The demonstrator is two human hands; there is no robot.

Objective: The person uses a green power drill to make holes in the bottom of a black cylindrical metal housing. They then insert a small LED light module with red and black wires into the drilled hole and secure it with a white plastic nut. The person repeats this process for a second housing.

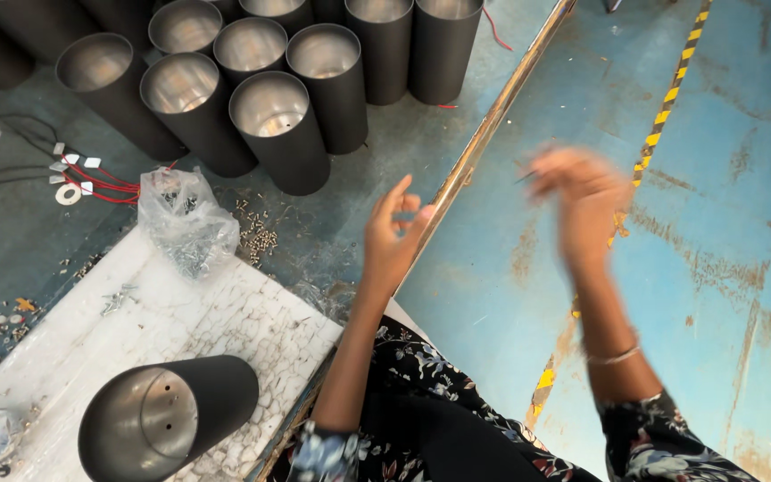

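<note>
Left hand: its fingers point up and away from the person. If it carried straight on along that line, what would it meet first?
Probably the long metal rail at the bench edge: the left hand already sits beside it, fingers raised. Depth is unclear, so it might pass above the rail toward the dark metal cylinders.

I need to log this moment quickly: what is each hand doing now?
Left hand: open, fingers loosely curled, holding nothing.
Right hand: motion-blurred; grip cannot be told.
</note>
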